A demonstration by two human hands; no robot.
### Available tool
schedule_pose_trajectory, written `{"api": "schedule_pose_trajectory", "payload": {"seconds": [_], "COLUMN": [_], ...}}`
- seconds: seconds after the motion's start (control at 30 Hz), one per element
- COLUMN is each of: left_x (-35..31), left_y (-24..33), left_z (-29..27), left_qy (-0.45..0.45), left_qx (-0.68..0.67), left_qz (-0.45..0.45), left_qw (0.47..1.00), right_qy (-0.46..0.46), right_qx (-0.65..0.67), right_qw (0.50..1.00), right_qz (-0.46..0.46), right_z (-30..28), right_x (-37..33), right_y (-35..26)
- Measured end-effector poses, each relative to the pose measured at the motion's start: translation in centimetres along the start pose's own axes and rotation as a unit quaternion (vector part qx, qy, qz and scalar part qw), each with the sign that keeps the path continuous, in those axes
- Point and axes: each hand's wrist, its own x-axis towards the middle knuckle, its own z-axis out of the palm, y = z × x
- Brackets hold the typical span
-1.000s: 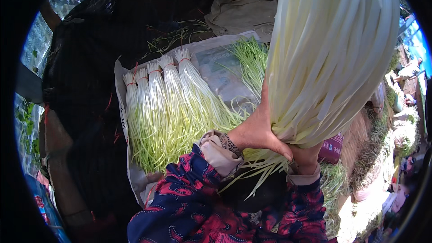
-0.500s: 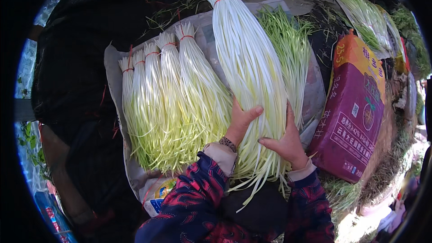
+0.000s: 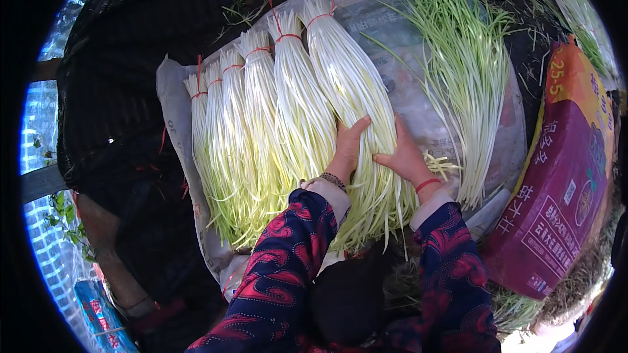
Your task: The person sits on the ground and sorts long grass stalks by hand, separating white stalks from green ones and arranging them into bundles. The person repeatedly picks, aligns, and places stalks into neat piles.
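A thick bundle of blanched chives (image 3: 353, 85), white at the tied end and yellow-green at the tips, lies on a pale plastic sheet (image 3: 399, 52). A red tie (image 3: 318, 19) circles its far end. My left hand (image 3: 348, 147) grips its left side and my right hand (image 3: 404, 157) its right side, thumbs on top. The fingers underneath are partly hidden. Several similar tied bundles (image 3: 255, 104) lie in a row against its left. To the right, untied greener chives (image 3: 468, 91) are spread on the sheet. Cut yellowish pieces (image 3: 441, 165) sit beside my right wrist.
A purple and orange sack (image 3: 543, 202) stands at the right, beyond the sheet's edge. More chives (image 3: 579, 16) lie at the far right. Black cloth or netting (image 3: 118, 124) covers the left side, with a blue package (image 3: 101, 317) at the lower left.
Both hands have brought the bundle left and down onto the sheet, against the row. The view has shifted, and the loose greener chives are now more exposed.
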Motion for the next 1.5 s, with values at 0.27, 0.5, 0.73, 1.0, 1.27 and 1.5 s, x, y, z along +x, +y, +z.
{"api": "schedule_pose_trajectory", "payload": {"seconds": [0.27, 0.5, 0.73, 1.0, 1.27, 1.5], "left_x": [-3.1, -0.5, 10.3, 12.9, 12.7, 4.7], "left_y": [1.9, 12.1, 9.0, 5.7, 5.0, 2.6], "left_z": [2.5, 7.3, 2.0, 2.2, 2.1, 3.4], "left_qy": [0.064, -0.091, -0.096, -0.092, -0.078, -0.217], "left_qx": [0.152, 0.681, 0.871, 0.907, 0.923, 0.869], "left_qz": [0.02, 0.424, 0.341, 0.312, 0.282, 0.351], "left_qw": [0.986, 0.59, 0.339, 0.269, 0.251, 0.274], "right_qy": [-0.01, -0.015, -0.047, 0.03, 0.119, 0.139], "right_qx": [-0.006, -0.118, -0.163, -0.093, -0.191, -0.219], "right_qw": [1.0, 0.991, 0.984, 0.992, 0.969, 0.958], "right_qz": [0.029, 0.065, 0.053, 0.079, 0.103, 0.123], "right_z": [0.6, 0.5, 1.8, 1.1, 1.5, 1.6], "right_x": [0.3, 0.1, -0.2, 0.2, -9.0, -10.7], "right_y": [2.6, 1.5, 0.5, 2.9, 4.3, 4.8]}}
